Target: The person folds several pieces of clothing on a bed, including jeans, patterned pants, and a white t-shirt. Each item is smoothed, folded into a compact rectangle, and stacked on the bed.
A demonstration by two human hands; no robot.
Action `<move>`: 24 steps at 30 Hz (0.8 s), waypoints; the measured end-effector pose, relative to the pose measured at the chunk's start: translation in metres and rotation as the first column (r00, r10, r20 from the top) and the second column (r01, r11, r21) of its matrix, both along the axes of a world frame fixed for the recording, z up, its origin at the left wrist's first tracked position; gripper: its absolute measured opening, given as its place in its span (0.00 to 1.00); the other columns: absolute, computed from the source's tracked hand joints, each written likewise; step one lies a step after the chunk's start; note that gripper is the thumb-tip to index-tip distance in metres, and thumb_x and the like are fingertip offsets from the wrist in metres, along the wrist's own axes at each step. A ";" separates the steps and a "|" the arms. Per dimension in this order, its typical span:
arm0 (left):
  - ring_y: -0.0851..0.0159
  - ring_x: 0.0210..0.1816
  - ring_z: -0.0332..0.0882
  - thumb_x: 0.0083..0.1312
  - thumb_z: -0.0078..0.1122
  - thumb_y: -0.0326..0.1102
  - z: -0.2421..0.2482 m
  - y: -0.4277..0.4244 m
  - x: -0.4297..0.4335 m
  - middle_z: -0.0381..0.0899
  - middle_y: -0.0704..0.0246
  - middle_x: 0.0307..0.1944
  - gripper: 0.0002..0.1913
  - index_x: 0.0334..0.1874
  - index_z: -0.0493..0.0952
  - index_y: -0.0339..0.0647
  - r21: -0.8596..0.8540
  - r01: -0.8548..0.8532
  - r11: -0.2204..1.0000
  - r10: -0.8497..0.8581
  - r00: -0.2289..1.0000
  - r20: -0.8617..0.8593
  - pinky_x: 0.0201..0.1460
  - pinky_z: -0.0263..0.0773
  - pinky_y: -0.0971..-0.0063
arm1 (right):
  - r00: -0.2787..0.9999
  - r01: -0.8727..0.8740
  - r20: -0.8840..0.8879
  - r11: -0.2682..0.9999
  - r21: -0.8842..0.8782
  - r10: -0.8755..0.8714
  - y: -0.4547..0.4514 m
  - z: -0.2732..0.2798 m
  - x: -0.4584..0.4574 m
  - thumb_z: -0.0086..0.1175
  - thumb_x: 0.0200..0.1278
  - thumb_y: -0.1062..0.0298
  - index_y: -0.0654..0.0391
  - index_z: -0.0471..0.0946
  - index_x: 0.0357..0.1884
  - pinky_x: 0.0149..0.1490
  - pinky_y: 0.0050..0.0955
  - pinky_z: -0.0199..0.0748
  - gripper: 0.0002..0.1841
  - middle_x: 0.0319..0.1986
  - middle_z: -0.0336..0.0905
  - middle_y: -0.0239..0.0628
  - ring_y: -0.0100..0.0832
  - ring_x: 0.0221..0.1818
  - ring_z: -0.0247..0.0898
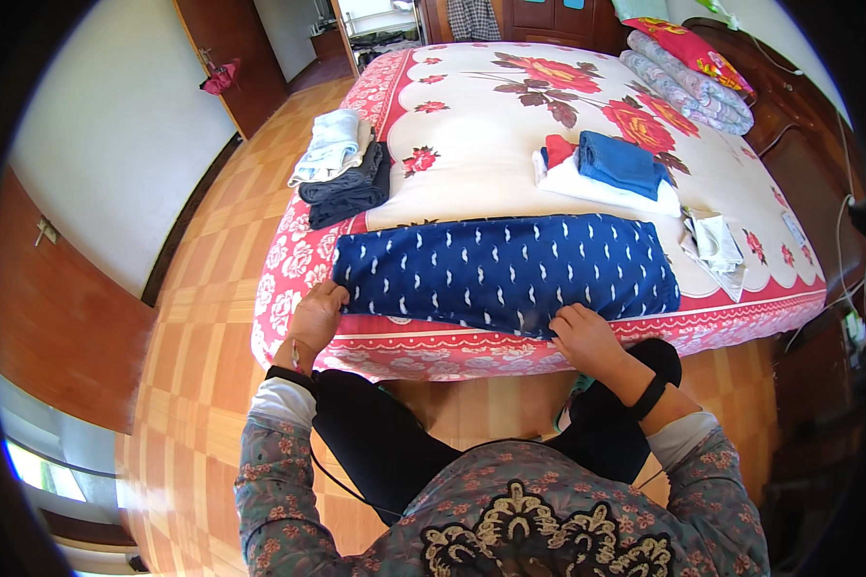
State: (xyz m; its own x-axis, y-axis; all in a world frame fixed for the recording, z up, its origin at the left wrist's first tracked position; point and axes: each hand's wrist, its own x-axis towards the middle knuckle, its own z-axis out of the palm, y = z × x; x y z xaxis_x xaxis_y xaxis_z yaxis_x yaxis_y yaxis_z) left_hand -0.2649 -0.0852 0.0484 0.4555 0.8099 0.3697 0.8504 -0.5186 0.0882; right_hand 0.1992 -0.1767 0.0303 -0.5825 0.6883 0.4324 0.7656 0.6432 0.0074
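A navy garment with a white moustache print (491, 270), possibly a pair of trousers, lies flat and folded into a long strip along the bed's near edge. My left hand (317, 310) pinches its near left corner. Further right, my right hand (584, 335) grips the near edge, with the fingertips on the fabric. Beyond the left end of the garment stands a stack of folded clothes (343, 169), pale blue and cream over dark ones. Folded blue denim (617, 162) rests on a white cloth (584, 191) past the garment's right half.
Small pale folded cloths (718, 245) lie near the garment's right end. The bed (476, 159) has a rose-printed cover. A rolled quilt (685, 86) and a red pillow (693, 54) sit by the wooden headboard (801, 137). An opened wooden door (238, 65) stands at the far left.
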 end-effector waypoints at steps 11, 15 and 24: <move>0.48 0.66 0.67 0.51 0.64 0.24 0.008 -0.009 0.001 0.69 0.59 0.65 0.31 0.62 0.73 0.44 0.109 0.133 0.985 -0.109 0.973 -0.203 0.67 0.67 0.58 | 0.997 0.030 0.074 0.999 0.018 -0.031 -0.005 0.012 0.000 0.54 0.55 0.71 0.60 0.78 0.47 0.58 0.38 0.68 0.16 0.46 0.73 0.46 0.45 0.51 0.70; 0.52 0.66 0.69 0.62 0.53 0.26 -0.005 0.001 0.005 0.73 0.58 0.62 0.23 0.62 0.72 0.41 0.090 0.164 0.982 -0.128 0.941 -0.312 0.69 0.66 0.60 | 0.983 0.068 0.167 0.997 0.047 -0.075 0.002 0.017 0.008 0.52 0.58 0.71 0.59 0.76 0.50 0.57 0.37 0.68 0.16 0.45 0.73 0.45 0.44 0.50 0.69; 0.54 0.58 0.78 0.60 0.53 0.22 -0.025 0.021 -0.005 0.80 0.60 0.56 0.17 0.52 0.77 0.39 0.158 0.138 0.978 -0.116 0.983 -0.139 0.63 0.72 0.63 | 0.866 0.398 0.322 0.917 0.022 -0.384 0.025 0.004 0.087 0.51 0.60 0.71 0.53 0.75 0.49 0.53 0.39 0.69 0.14 0.43 0.74 0.39 0.41 0.51 0.72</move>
